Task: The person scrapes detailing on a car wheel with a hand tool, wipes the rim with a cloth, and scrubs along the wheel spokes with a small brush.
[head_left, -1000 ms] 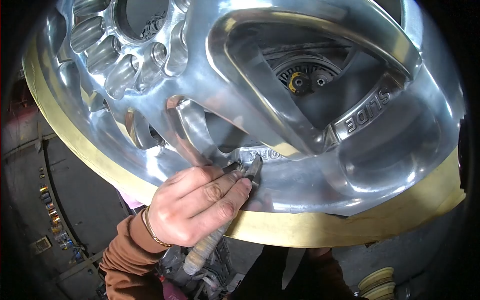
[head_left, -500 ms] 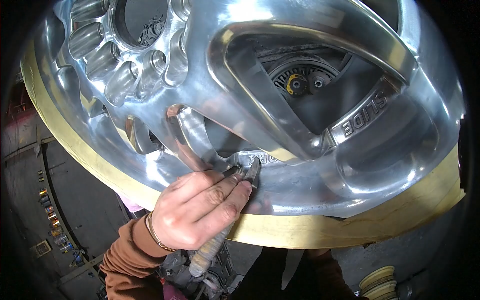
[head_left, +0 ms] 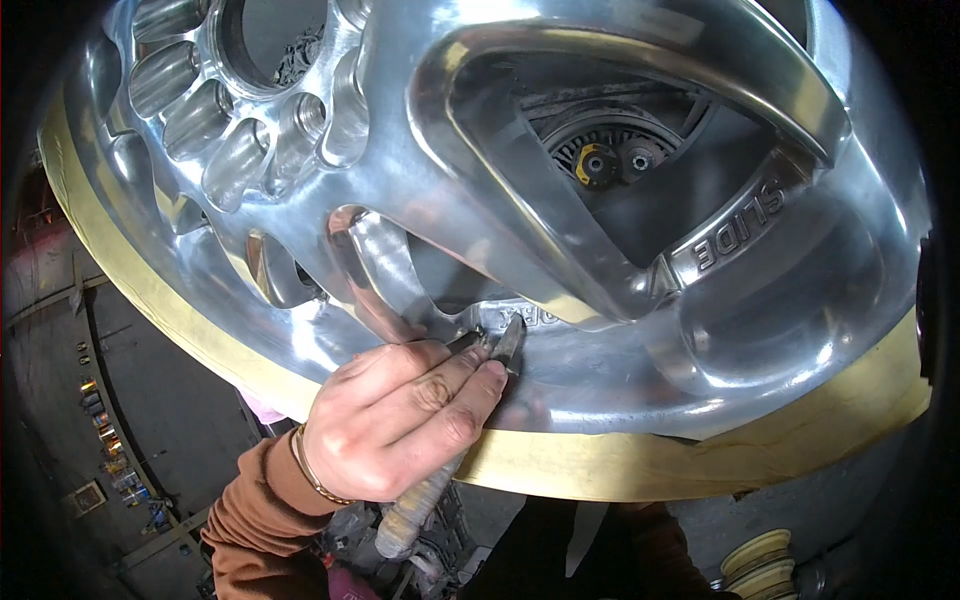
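A pointed metal tool (head_left: 409,520) with a wrapped, worn handle is pinched in my left hand (head_left: 400,420), its handle sticking out below the palm. The grey tip rests at the raised lettering (head_left: 530,316) on the polished metal wheel (head_left: 600,370), below a spoke opening. Dark bits show beside the fingertips; what they are is unclear. My thumb is hidden. At the bottom, a brown sleeve (head_left: 660,545) of my right arm reaches up under the wheel's edge, and the fingers of my right hand are out of sight.
Yellow tape (head_left: 600,470) lines the wheel's outer edge. A round part with a yellow mark (head_left: 597,165) shows through the large opening. Several small colourful items (head_left: 105,425) lie on the floor at left. Stacked yellowish rims (head_left: 757,562) stand at lower right.
The wheel and its lettering have shifted slightly in view. My left hand keeps the same grip, with the tool tip still at the lettering.
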The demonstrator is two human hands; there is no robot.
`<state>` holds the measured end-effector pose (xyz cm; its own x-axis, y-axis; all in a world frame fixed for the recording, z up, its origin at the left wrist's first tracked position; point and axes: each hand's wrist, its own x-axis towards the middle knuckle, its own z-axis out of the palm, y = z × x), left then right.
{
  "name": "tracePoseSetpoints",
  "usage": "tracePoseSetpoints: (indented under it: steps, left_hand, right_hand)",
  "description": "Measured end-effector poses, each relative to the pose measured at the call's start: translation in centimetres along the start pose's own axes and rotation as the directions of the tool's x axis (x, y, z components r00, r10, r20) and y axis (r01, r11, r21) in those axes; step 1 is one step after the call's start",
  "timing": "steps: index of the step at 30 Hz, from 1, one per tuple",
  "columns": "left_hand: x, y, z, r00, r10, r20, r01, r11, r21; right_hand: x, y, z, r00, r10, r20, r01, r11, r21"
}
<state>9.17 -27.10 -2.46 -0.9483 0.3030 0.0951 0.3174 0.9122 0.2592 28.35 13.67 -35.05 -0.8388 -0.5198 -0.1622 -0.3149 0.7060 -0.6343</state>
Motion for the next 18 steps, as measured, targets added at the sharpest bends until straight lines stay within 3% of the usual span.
tracePoseSetpoints:
  steps: [18]
  left_hand:
    - [0.04, 0.14, -0.23, 1.000, -0.016, 0.023, 0.016, 0.999, -0.029]
  right_hand:
    - [0.02, -0.11, 0.18, 1.000, -0.009, -0.006, 0.009, 1.000, -0.001]
